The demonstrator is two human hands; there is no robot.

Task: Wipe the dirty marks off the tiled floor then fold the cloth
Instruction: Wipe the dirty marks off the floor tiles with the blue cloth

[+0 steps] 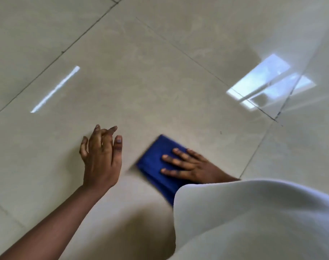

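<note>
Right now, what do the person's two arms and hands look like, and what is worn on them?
The left hand and its forearm are bare, with no sleeve, ring or watch visible. The right hand is bare too; a loose whitish sleeve hides its arm up to the wrist.

Bare left forearm (53, 222); a loose, pale cream garment (253, 218), perhaps a sleeve, covers the right.

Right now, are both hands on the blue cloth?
No, only the right hand presses flat on the blue cloth; the left hand is beside it, off the cloth.
</note>
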